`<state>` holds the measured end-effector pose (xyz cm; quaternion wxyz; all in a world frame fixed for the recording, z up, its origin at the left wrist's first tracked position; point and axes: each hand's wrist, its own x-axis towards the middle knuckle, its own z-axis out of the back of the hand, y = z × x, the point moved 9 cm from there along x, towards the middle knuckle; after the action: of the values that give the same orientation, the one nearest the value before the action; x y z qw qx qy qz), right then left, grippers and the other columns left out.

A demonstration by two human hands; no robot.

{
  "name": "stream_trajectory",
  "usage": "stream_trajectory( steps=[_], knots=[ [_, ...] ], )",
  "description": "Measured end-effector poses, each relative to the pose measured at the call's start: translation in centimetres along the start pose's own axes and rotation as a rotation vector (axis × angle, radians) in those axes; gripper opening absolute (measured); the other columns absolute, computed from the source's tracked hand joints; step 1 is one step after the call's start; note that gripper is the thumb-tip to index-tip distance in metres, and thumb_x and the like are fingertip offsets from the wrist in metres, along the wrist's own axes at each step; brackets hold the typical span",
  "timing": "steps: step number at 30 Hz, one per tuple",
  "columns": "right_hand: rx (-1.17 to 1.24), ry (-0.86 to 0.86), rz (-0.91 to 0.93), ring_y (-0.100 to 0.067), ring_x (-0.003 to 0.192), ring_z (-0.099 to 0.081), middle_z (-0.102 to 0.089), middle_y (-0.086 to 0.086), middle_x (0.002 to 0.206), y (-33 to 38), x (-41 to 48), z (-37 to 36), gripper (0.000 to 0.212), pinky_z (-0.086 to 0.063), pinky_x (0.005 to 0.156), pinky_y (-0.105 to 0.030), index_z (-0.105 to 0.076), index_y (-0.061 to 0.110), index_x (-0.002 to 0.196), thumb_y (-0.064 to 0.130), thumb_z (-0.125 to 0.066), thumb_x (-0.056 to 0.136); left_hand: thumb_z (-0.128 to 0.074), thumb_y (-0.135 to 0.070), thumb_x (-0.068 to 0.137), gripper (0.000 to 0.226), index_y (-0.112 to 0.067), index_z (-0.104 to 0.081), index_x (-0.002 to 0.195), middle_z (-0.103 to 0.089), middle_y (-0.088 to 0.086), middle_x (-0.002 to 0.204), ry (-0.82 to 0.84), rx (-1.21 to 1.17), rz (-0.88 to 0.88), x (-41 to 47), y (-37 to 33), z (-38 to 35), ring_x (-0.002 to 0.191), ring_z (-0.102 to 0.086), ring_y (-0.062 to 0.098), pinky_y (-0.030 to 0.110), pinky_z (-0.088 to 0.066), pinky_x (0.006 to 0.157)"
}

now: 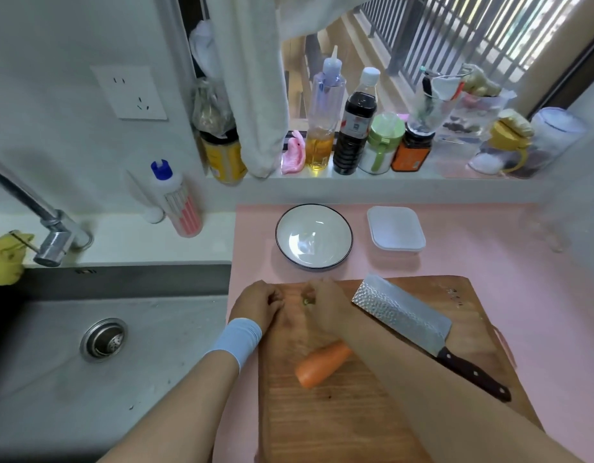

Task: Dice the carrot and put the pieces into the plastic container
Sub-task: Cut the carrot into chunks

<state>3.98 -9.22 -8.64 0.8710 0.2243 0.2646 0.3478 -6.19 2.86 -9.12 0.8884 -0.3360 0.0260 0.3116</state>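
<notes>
The carrot (322,364) lies on the wooden cutting board (355,419), a little below the middle of the frame. My right forearm covers one end of it. It is still in one long piece, not diced. The skin looks smooth and the body is round, so I judge it will want to roll under the blade. It should be stiff and hard, light and not fragile. I think it is best to hold it at the middle with bent fingers and first split it lengthwise, to get a flat side.

My left hand (259,304) rests at the upper left edge of the board with curled fingers; whether it holds something I cannot tell. My right hand (324,304), just beside it, pinches a small greenish bit (307,300), perhaps the stalk end, but it is blurred.

The knife (399,315), a broad blade of hammered steel with a dark riveted handle, lies free on the right side of the board. The plastic container (396,232) is milky and square with rounded corners. It stands on the pink bench (522,262) above the board, to the right of a white bowl (314,237) with a dark rim.
</notes>
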Motion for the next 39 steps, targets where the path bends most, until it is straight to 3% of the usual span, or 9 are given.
stream_trajectory(
  steps=[3, 7, 12, 17, 22, 27, 30, 34, 39],
  knots=[
    [0.078, -0.005, 0.018, -0.024, 0.107, -0.063, -0.068, -0.013, 0.112, 0.9, 0.1, -0.1, 0.033, -0.045, 0.086, -0.024, -0.066, 0.002, 0.119, 0.004, -0.065, 0.086, -0.066, -0.022, 0.086, 0.005, -0.02, -0.062, 0.084, -0.059, 0.0, 0.094, -0.011, -0.01, 0.021, 0.5, 0.1, 0.2, 0.091, -0.058, 0.022, 0.03, -0.045, 0.083],
    [0.102, -0.011, 0.031, -0.02, 0.116, -0.059, -0.065, -0.011, 0.124, 1.4, -0.6, 0.7, 0.047, -0.036, 0.089, -0.017, -0.057, 0.006, 0.138, 0.007, -0.064, 0.091, -0.057, -0.04, 0.093, 0.019, -0.023, -0.059, 0.099, -0.055, -0.004, 0.1, -0.014, 0.0, -0.017, -0.5, -1.1, 0.1, 0.089, -0.056, 0.019, 0.032, -0.046, 0.082],
    [0.044, -0.141, 0.0, -0.017, 0.102, -0.057, -0.063, -0.007, 0.118, -2.6, -4.0, 6.0, 0.037, -0.036, 0.087, -0.016, -0.067, 0.01, 0.123, 0.0, -0.057, 0.09, -0.06, -0.047, 0.086, 0.016, -0.032, -0.057, 0.085, -0.061, -0.009, 0.09, 0.133, -0.055, -0.089, -3.2, -4.2, -2.1, 0.084, -0.057, 0.009, 0.032, -0.05, 0.083],
    [-0.082, -0.184, -0.133, -0.021, 0.107, -0.06, -0.063, -0.004, 0.113, -10.4, -8.9, 10.3, 0.024, -0.047, 0.091, -0.031, -0.07, 0.021, 0.107, 0.011, -0.057, 0.09, -0.057, -0.074, 0.065, 0.048, -0.034, -0.053, 0.091, -0.06, -0.012, 0.088, 0.188, 0.091, -0.123, -7.0, -9.4, -5.1, 0.08, -0.056, 0.009, 0.025, -0.043, 0.073],
    [-0.33, -0.077, -0.276, -0.029, 0.114, -0.051, -0.048, -0.008, 0.126, -16.3, -13.7, 10.4, 0.047, -0.047, 0.093, -0.038, -0.05, 0.026, 0.128, 0.034, -0.061, 0.083, -0.057, -0.045, 0.066, 0.029, -0.033, -0.053, 0.091, -0.061, -0.013, 0.091, 0.189, 0.181, -0.097, -8.1, -10.6, -8.0, 0.084, -0.059, 0.013, 0.031, -0.051, 0.082],
    [-0.307, -0.073, -0.284, -0.035, 0.133, -0.038, -0.036, -0.02, 0.146, -19.3, -15.2, 9.5, 0.069, -0.039, 0.109, -0.042, -0.025, 0.031, 0.157, 0.032, -0.057, 0.096, -0.073, -0.038, 0.072, 0.043, -0.031, -0.063, 0.113, -0.063, -0.011, 0.113, 0.17, 0.155, -0.115, -8.7, -12.9, -9.7, 0.102, -0.058, 0.011, 0.026, -0.046, 0.092],
    [-0.286, -0.059, -0.309, -0.036, 0.126, -0.047, -0.048, -0.019, 0.139, -20.2, -16.0, 9.3, 0.056, -0.041, 0.102, -0.042, -0.038, 0.016, 0.149, 0.044, -0.044, 0.102, -0.076, -0.035, 0.074, 0.05, -0.031, -0.063, 0.121, -0.061, -0.009, 0.119, 0.166, 0.145, -0.152, -9.4, -14.9, -10.9, 0.109, -0.056, 0.012, 0.022, -0.042, 0.094],
    [-0.301, -0.116, -0.169, -0.033, 0.123, -0.047, -0.048, -0.019, 0.137, -19.1, -17.7, 9.8, 0.05, -0.043, 0.099, -0.039, -0.031, 0.015, 0.152, 0.027, -0.039, 0.104, -0.076, -0.035, 0.076, 0.057, -0.035, -0.059, 0.13, -0.058, -0.007, 0.12, 0.14, 0.122, -0.169, -9.9, -16.5, -12.2, 0.113, -0.053, 0.012, 0.023, -0.038, 0.1],
    [-0.068, -0.222, -0.112, -0.024, 0.085, -0.057, -0.058, -0.001, 0.093, -18.0, -20.0, 12.2, 0.022, -0.052, 0.077, -0.042, -0.055, 0.02, 0.113, 0.026, -0.042, 0.096, -0.078, -0.038, 0.074, 0.059, -0.033, -0.058, 0.13, -0.059, -0.008, 0.12, 0.133, 0.104, -0.169, -9.6, -18.8, -13.6, 0.113, -0.053, 0.012, 0.023, -0.039, 0.1]
  ],
)
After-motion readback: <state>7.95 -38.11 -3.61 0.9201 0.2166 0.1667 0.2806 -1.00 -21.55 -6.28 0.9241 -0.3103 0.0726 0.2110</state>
